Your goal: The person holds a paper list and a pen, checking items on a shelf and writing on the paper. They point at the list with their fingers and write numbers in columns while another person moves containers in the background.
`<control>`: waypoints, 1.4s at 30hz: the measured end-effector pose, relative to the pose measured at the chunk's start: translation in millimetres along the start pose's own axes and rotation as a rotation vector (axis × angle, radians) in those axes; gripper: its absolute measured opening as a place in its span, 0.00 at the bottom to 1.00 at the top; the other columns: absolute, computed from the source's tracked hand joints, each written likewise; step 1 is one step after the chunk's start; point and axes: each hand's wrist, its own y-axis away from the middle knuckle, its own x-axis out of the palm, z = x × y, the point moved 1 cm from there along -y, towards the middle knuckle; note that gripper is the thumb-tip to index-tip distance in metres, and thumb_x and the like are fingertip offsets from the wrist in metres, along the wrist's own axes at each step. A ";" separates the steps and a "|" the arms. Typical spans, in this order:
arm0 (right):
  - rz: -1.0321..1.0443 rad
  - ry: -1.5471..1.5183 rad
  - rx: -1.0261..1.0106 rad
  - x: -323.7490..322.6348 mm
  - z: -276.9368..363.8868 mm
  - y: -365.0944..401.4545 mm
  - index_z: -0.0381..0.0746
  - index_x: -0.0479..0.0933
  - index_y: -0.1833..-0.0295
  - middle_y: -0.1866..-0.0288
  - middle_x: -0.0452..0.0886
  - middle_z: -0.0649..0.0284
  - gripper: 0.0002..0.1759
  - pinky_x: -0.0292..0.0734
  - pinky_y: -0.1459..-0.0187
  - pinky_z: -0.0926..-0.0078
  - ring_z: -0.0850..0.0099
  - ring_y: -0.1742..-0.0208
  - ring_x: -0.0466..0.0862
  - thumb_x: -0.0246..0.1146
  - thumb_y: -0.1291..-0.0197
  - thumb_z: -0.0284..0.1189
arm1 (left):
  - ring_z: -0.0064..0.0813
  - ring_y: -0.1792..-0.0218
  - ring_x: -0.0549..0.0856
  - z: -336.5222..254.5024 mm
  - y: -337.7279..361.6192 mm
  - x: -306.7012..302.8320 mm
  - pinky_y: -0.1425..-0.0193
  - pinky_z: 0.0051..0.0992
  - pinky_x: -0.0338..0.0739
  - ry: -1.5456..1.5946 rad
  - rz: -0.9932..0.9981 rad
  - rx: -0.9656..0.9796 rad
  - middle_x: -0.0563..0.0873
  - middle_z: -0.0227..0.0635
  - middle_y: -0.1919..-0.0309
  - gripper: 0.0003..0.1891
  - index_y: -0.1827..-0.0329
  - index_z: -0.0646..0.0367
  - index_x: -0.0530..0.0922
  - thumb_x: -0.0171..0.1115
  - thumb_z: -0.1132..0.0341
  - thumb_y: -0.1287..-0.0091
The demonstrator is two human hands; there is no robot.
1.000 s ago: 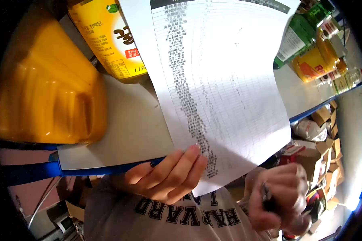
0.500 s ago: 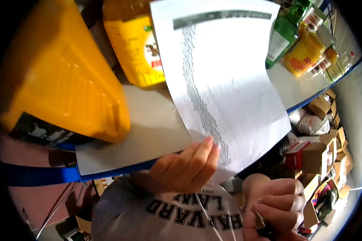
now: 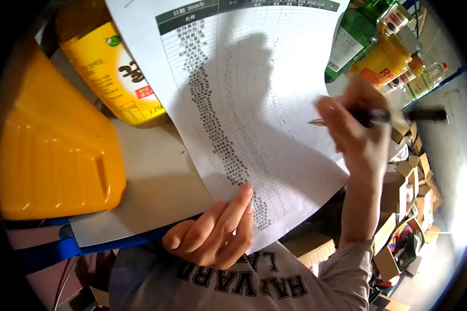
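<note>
A large white printed sheet (image 3: 296,67) with rows, columns and a dark header lies over the tabletop, its lower part reaching past the table's edge. The fingertips of my left hand (image 3: 218,230) rest on the sheet's lower left part, with the fingers loosely bent and partly apart. My right hand (image 3: 360,122), blurred, holds a dark pen (image 3: 425,114) above the sheet's right side. The pen's tip points left toward the paper; whether it touches cannot be made out. My right hand's shadow falls across the columns.
An orange-yellow container (image 3: 57,155) stands at left, beside a yellow-labelled bottle (image 3: 109,72). A green bottle (image 3: 350,41), a yellow jar (image 3: 381,59) and a clear bottle (image 3: 430,80) are at upper right. The table (image 3: 155,171) has a blue edge. Cardboard boxes (image 3: 394,197) lie at lower right.
My right hand has risen from the lower right to above the sheet, with the pen now plainly visible. The sheet and my left hand appear farther left as the view shifts.
</note>
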 end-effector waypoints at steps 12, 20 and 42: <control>0.059 -0.053 0.199 16.0 -28.1 1.0 0.44 0.59 0.86 0.92 0.59 0.76 0.20 0.42 0.87 0.89 0.90 0.89 0.54 0.64 0.53 0.29 | 0.09 0.78 0.69 -7.8 7.2 14.3 0.65 0.14 0.56 -0.002 -0.174 -0.181 0.82 0.17 0.74 0.06 0.78 0.47 0.69 0.50 0.64 0.43; -0.125 -0.099 0.228 25.3 -24.2 1.2 0.42 0.58 0.86 0.93 0.56 0.75 0.20 0.41 0.88 0.87 0.88 0.92 0.51 0.63 0.52 0.29 | 0.06 0.77 0.72 -0.1 5.9 16.5 0.64 0.16 0.55 -0.052 -0.144 -0.290 0.81 0.12 0.75 0.08 0.80 0.44 0.68 0.50 0.62 0.42; 0.042 -0.045 0.206 10.7 -28.0 6.0 0.41 0.60 0.83 0.89 0.60 0.75 0.17 0.44 0.83 0.86 0.89 0.85 0.54 0.62 0.52 0.29 | 0.14 0.72 0.72 -3.4 10.3 13.3 0.62 0.19 0.58 -0.093 -0.097 -0.162 0.80 0.19 0.69 0.03 0.70 0.47 0.69 0.49 0.62 0.41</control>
